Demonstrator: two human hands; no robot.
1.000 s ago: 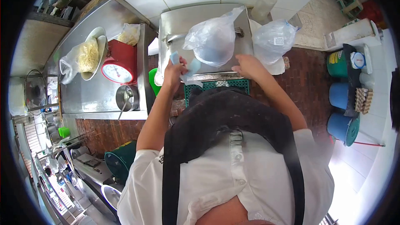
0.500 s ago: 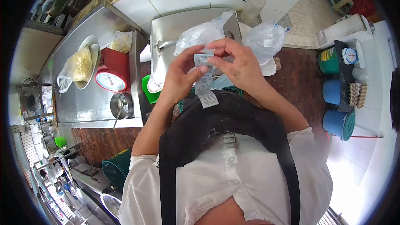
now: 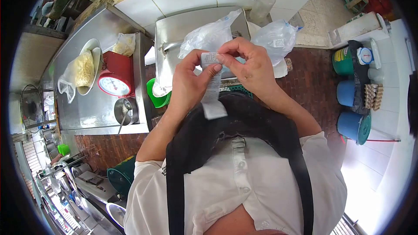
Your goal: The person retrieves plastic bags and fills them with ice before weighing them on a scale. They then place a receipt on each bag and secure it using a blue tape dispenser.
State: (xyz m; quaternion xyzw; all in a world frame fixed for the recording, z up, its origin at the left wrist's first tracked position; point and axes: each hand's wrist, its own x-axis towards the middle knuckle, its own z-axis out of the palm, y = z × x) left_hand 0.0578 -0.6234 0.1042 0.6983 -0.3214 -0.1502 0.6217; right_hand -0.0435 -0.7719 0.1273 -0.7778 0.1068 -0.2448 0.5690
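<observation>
The left hand (image 3: 188, 88) and the right hand (image 3: 249, 66) were raised together above the steel desk (image 3: 174, 28), and each grip was pinched on the top end of a paper slip (image 3: 211, 88). The slip sat between the two sets of fingertips, thumb and forefinger closed on it from either side, and its free length hung down over the black apron (image 3: 237, 122). Just behind the hands a clear plastic bag (image 3: 208, 35) lay on the desk, with a red scale (image 3: 114, 78) further left.
</observation>
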